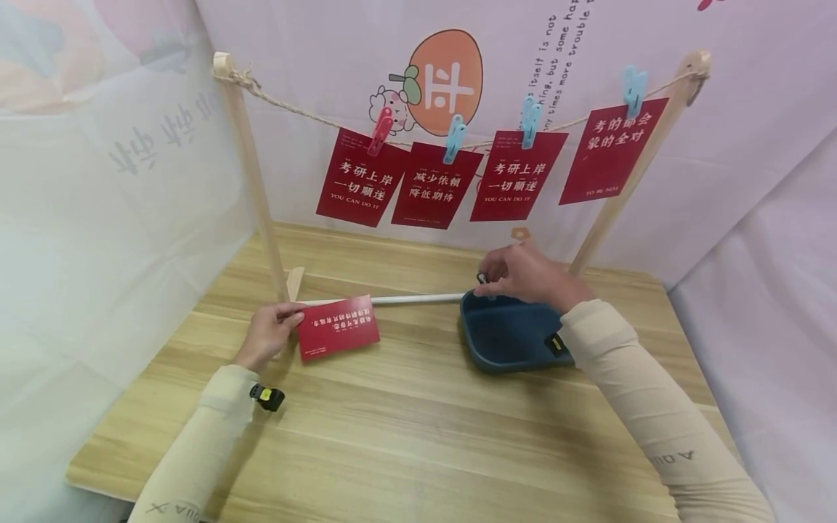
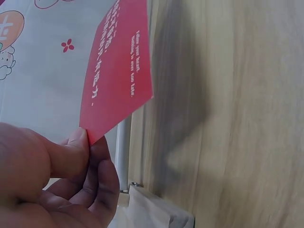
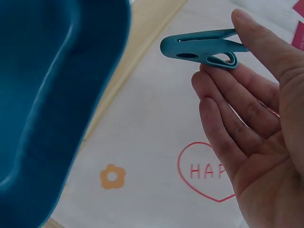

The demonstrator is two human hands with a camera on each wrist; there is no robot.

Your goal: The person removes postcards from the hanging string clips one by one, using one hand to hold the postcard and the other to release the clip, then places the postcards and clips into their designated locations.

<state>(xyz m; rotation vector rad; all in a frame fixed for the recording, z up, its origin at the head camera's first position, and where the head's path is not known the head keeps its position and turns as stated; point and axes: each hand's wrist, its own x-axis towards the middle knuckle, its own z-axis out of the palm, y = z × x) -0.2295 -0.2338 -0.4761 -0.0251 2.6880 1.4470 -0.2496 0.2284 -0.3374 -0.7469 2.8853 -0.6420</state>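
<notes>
My left hand (image 1: 267, 334) pinches a red card (image 1: 338, 330) by one corner, thumb on the printed side. The left wrist view shows the card tilted above the table, casting a shadow. A teal clothespin (image 3: 192, 46) is held by its handle end between the thumb and fingers of my right hand (image 1: 526, 274). That hand is over the far side of a dark blue tray (image 1: 487, 361). Above, several red cards hang from a twine line (image 1: 294, 110), including a left card (image 1: 362, 181) under a pink clothespin (image 1: 381, 131) and a right card (image 1: 608, 163) under a blue clothespin (image 1: 633, 91).
Two wooden posts, a left post (image 1: 251, 174) and a right post (image 1: 637, 181), carry the twine. A white rod (image 1: 418, 298) runs low between them, passing behind the tray. Printed cloth (image 1: 294, 43) hangs behind and beside the wooden table (image 1: 392, 443).
</notes>
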